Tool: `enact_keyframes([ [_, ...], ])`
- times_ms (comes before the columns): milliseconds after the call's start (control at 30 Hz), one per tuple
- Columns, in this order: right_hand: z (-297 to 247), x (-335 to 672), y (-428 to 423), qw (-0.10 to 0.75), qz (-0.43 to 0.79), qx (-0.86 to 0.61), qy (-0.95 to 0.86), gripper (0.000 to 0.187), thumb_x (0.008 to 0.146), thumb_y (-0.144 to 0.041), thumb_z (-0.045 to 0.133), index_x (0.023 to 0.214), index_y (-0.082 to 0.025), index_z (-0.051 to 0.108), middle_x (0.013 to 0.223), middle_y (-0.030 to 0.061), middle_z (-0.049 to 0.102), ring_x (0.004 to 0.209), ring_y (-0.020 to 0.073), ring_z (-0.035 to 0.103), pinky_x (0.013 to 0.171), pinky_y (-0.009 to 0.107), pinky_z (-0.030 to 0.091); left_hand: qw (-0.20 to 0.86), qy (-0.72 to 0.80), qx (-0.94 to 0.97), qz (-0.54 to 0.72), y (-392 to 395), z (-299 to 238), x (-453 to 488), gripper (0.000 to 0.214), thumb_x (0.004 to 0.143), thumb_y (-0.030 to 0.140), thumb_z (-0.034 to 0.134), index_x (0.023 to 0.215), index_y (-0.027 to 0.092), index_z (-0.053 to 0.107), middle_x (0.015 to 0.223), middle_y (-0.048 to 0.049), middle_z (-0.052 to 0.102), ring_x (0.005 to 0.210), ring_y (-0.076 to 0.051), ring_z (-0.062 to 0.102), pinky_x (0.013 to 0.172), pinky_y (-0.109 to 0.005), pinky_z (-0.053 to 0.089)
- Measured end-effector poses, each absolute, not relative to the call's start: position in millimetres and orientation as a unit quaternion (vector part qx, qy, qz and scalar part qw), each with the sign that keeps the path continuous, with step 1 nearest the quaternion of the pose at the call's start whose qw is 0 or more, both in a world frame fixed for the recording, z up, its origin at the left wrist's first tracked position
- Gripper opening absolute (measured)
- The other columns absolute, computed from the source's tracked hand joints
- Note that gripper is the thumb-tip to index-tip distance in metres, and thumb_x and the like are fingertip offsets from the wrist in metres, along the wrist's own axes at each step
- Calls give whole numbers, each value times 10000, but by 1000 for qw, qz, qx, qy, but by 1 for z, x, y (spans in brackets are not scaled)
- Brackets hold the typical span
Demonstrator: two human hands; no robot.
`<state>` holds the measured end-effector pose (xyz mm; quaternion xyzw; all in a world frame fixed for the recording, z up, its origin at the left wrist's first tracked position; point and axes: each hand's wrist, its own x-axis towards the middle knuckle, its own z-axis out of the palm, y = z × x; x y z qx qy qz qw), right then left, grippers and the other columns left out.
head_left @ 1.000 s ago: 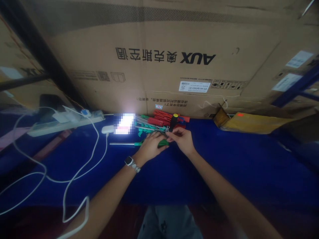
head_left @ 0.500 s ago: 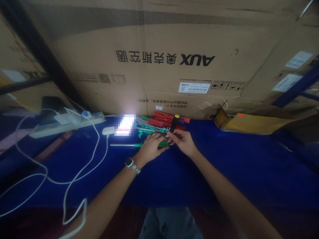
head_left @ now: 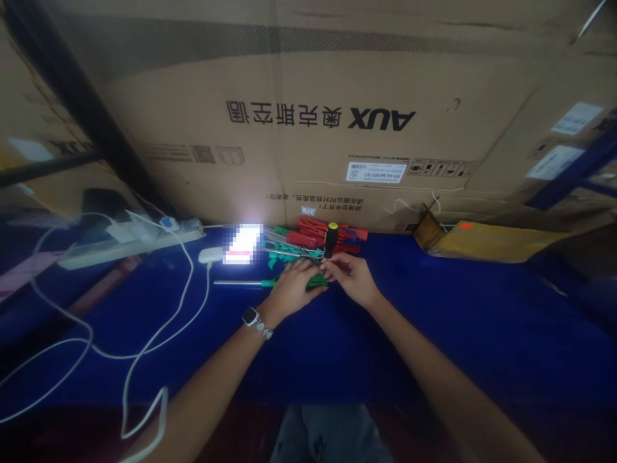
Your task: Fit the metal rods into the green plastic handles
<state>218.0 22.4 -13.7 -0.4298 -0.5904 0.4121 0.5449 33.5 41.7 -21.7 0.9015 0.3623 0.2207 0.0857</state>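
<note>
A long-nosed lighter (head_left: pixel 241 283) with a green handle and a slim metal tube lies crosswise on the blue tabletop, its tube pointing left. My left hand (head_left: pixel 292 286) is closed over its handle, most of which is hidden under the fingers. Just to the right, my right hand (head_left: pixel 354 276) pinches the lower part of a small screwdriver (head_left: pixel 331 238), whose black handle with a yellow end stands nearly upright. The screwdriver's tip is hidden by my fingers. Behind both hands lies a pile of red lighters (head_left: pixel 313 228) and green ones (head_left: pixel 279 251).
A lit, blurred phone (head_left: pixel 243 244) and a white charger (head_left: pixel 211 255) are left of the pile. White cables loop across the left side near a power strip (head_left: pixel 130 241). A large cardboard box (head_left: pixel 308 71) stands behind; a yellow packet (head_left: pixel 496 241) lies at right.
The screwdriver has swung from leaning right to nearly upright, its yellow end shifting left. My left hand and the green lighter stay about where they were.
</note>
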Motion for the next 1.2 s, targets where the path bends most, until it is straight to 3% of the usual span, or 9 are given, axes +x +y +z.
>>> enact_keyframes([
  [333, -16, 211, 28, 597, 453, -442, -493, 419, 594, -509, 901, 679, -183, 651, 559, 9, 692, 502, 157, 670, 556, 290, 605, 89, 363, 902, 216, 41, -20, 33, 262, 914, 375, 679, 1133, 232, 655, 1157, -56, 656, 1137, -278, 584, 999, -448, 442],
  [567, -8, 222, 24, 535, 451, -429, -571, 393, 732, -558, 794, 774, -169, 754, 625, 14, 702, 511, 121, 648, 467, 222, 548, 86, 362, 899, 231, 40, -21, 33, 272, 911, 352, 685, 1162, 252, 654, 1139, -52, 654, 1138, -266, 583, 1024, -438, 429],
  [867, -14, 210, 27, 595, 485, -413, -490, 429, 537, -475, 932, 660, -199, 627, 557, -22, 677, 471, 137, 647, 477, 260, 597, 92, 358, 901, 229, 40, -20, 33, 231, 912, 357, 676, 1112, 244, 657, 1154, -56, 660, 1140, -276, 583, 1007, -450, 441],
  [1133, -9, 219, 23, 540, 444, -424, -576, 389, 749, -561, 784, 772, -175, 737, 636, 17, 704, 564, 133, 674, 507, 235, 580, 89, 364, 900, 224, 40, -20, 33, 279, 912, 368, 680, 1162, 247, 649, 1154, -57, 657, 1139, -276, 582, 1002, -447, 439],
  [1200, -9, 218, 22, 545, 436, -425, -576, 372, 747, -549, 790, 798, -184, 743, 646, 8, 689, 568, 133, 670, 479, 226, 566, 91, 364, 900, 223, 39, -20, 33, 253, 911, 361, 682, 1133, 244, 657, 1160, -55, 662, 1137, -274, 586, 1004, -449, 438],
])
